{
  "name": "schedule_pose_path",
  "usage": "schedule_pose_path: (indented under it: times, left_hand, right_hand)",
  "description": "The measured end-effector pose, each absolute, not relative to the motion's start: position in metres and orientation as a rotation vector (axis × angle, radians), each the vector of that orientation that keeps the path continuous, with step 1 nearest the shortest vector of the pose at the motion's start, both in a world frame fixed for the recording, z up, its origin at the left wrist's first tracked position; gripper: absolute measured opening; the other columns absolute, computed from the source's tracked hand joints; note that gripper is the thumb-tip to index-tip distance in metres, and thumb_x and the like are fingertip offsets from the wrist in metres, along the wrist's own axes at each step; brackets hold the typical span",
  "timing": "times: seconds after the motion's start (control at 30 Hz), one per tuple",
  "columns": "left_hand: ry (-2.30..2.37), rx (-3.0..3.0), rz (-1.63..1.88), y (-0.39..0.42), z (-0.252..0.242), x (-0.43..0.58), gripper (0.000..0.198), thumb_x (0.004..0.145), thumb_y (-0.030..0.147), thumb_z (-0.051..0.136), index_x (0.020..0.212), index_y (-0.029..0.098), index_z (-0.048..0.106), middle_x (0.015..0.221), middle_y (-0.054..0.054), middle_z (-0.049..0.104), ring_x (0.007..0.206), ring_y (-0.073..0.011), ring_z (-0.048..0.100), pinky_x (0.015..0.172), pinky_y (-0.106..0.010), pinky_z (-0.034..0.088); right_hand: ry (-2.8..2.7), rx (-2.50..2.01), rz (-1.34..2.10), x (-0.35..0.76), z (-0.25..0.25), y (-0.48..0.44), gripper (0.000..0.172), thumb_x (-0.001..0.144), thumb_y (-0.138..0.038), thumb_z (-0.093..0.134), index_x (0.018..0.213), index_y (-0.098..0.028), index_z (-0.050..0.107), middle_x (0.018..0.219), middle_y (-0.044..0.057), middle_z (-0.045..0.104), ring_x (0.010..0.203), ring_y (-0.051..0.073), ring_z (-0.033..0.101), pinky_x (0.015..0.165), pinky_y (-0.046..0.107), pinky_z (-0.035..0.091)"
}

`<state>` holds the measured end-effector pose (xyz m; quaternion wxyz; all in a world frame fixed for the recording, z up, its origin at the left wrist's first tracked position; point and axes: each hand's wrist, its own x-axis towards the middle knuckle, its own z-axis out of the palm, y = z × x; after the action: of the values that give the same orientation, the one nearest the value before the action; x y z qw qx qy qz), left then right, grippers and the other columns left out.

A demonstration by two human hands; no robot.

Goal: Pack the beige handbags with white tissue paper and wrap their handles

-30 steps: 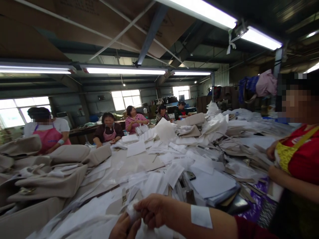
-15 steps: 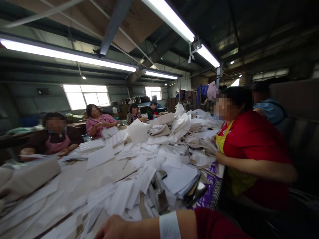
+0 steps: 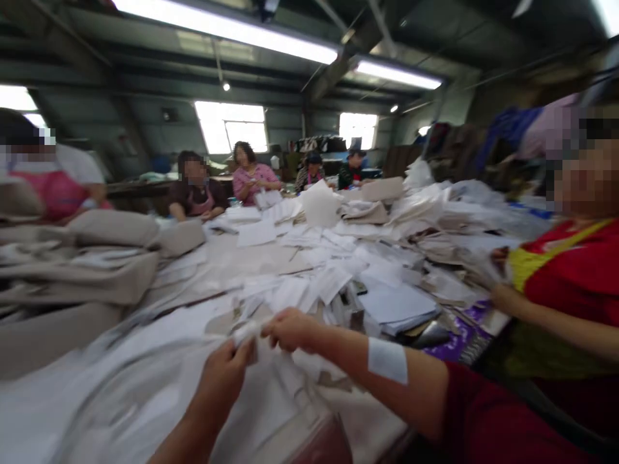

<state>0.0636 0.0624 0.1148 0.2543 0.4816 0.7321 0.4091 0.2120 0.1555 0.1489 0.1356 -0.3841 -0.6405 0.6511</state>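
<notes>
My left hand [image 3: 227, 368] reaches up from the bottom edge, closed with thumb and fingers on a small white piece [image 3: 248, 336], blurred, perhaps paper or thin foam. Just to its right, my right hand [image 3: 294, 329] is closed in a pinch at the piece's right end; whether the fingertips grip it or something smaller I cannot make out. A white patch [image 3: 387, 361] sits on my right forearm. Under both hands spread loose white sheets [image 3: 188, 361], smeared by motion.
Heaps of white sheets [image 3: 338, 258] cover the table. Folded beige fabric [image 3: 116, 232] is piled at left. A purple printed bag [image 3: 454, 341] lies by the right edge, where a person in red [image 3: 570, 283] works close by. Several others sit along the far side.
My view has swung left. My left hand has come into sight with the white piece, and my right hand now meets it above the sheets instead of lying low at the bottom edge.
</notes>
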Motion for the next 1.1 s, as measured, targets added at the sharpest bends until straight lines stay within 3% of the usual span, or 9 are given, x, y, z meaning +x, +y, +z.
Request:
schedule_pose_path:
  times: [0.1, 0.2, 0.33, 0.43, 0.53, 0.7, 0.77, 0.93, 1.1]
  left_hand:
    - [1.951, 1.515, 1.066, 0.062, 0.116, 0.073, 0.033, 0.085, 0.04, 0.049, 0.076, 0.014, 0.066, 0.072, -0.004, 0.064, 0.07, -0.0188, 0.054, 0.065, -0.028, 0.038]
    - [1.977, 1.503, 1.008, 0.067, 0.108, 0.077, 0.027, 0.085, 0.035, 0.051, 0.07, 0.016, 0.061, 0.068, -0.001, 0.058, 0.067, -0.0156, 0.048, 0.064, -0.027, 0.034]
    - [1.957, 1.472, 0.971, 0.065, 0.096, 0.076, 0.021, 0.082, 0.029, 0.055, 0.065, 0.018, 0.056, 0.068, 0.0, 0.054, 0.069, -0.0159, 0.046, 0.07, -0.028, 0.035]
    - [1.925, 1.419, 0.96, 0.065, 0.091, 0.075, 0.012, 0.082, 0.026, 0.056, 0.072, 0.018, 0.059, 0.077, -0.002, 0.058, 0.077, -0.0181, 0.05, 0.077, -0.03, 0.038]
    - [1.89, 1.297, 0.929, 0.064, 0.094, 0.074, 0.015, 0.082, 0.032, 0.06, 0.077, 0.018, 0.062, 0.079, -0.003, 0.06, 0.081, -0.0201, 0.054, 0.078, -0.031, 0.042]
    - [1.633, 0.975, 0.827, 0.051, 0.113, 0.074, 0.042, 0.089, 0.057, 0.046, 0.098, 0.019, 0.061, 0.071, -0.002, 0.059, 0.064, -0.0168, 0.061, 0.059, -0.029, 0.052]
    - [1.448, 0.77, 0.85, 0.049, 0.117, 0.079, 0.044, 0.09, 0.059, 0.044, 0.103, 0.019, 0.057, 0.075, -0.003, 0.06, 0.063, -0.0149, 0.064, 0.056, -0.028, 0.054]
    - [1.333, 0.456, 1.095, 0.056, 0.113, 0.101, 0.035, 0.09, 0.051, 0.053, 0.093, 0.016, 0.056, 0.073, -0.002, 0.059, 0.058, -0.0122, 0.062, 0.05, -0.022, 0.05]
    - [1.51, 0.492, 1.173, 0.06, 0.111, 0.104, 0.036, 0.09, 0.051, 0.051, 0.087, 0.016, 0.057, 0.065, 0.0, 0.057, 0.047, -0.0072, 0.053, 0.042, -0.016, 0.04]
  right_hand:
    - [-1.683, -1.132, 2.211, 0.212, 0.136, 0.174, 0.028, 0.092, -0.031, 0.045, 0.069, -0.016, 0.052, 0.049, -0.006, 0.045, 0.035, 0.003, 0.022, 0.037, 0.016, 0.015]
    - [-1.536, -1.147, 2.392, 0.206, 0.12, 0.179, 0.025, 0.092, -0.026, 0.048, 0.069, -0.017, 0.047, 0.049, -0.008, 0.038, 0.037, 0.002, 0.02, 0.039, 0.015, 0.013]
    - [-1.414, -1.23, 2.377, 0.198, 0.108, 0.168, 0.022, 0.086, -0.021, 0.055, 0.068, -0.018, 0.045, 0.048, -0.009, 0.035, 0.039, 0.003, 0.024, 0.037, 0.016, 0.014]
    - [-1.389, -1.259, 2.267, 0.193, 0.103, 0.16, 0.019, 0.078, -0.016, 0.061, 0.066, -0.017, 0.046, 0.046, -0.009, 0.035, 0.039, 0.004, 0.026, 0.036, 0.018, 0.014]
    - [-1.403, -1.22, 2.184, 0.194, 0.102, 0.156, 0.019, 0.073, -0.018, 0.063, 0.063, -0.017, 0.047, 0.045, -0.009, 0.035, 0.04, 0.004, 0.026, 0.036, 0.019, 0.015]
    - [-1.46, -1.164, 2.034, 0.2, 0.105, 0.15, 0.019, 0.07, -0.026, 0.064, 0.062, -0.018, 0.049, 0.043, -0.01, 0.034, 0.038, 0.005, 0.023, 0.037, 0.022, 0.012]
    - [-1.514, -1.129, 1.95, 0.201, 0.105, 0.144, 0.016, 0.069, -0.025, 0.063, 0.06, -0.017, 0.052, 0.044, -0.008, 0.04, 0.039, 0.006, 0.026, 0.038, 0.023, 0.015]
    - [-1.717, -0.971, 1.728, 0.209, 0.105, 0.13, 0.016, 0.07, -0.016, 0.058, 0.055, -0.014, 0.061, 0.051, -0.005, 0.052, 0.054, 0.009, 0.044, 0.051, 0.022, 0.032]
    - [-2.205, -0.631, 1.32, 0.227, 0.1, 0.14, 0.023, 0.08, -0.016, 0.051, 0.086, -0.018, 0.074, 0.078, -0.002, 0.071, 0.072, 0.014, 0.06, 0.07, 0.025, 0.043]
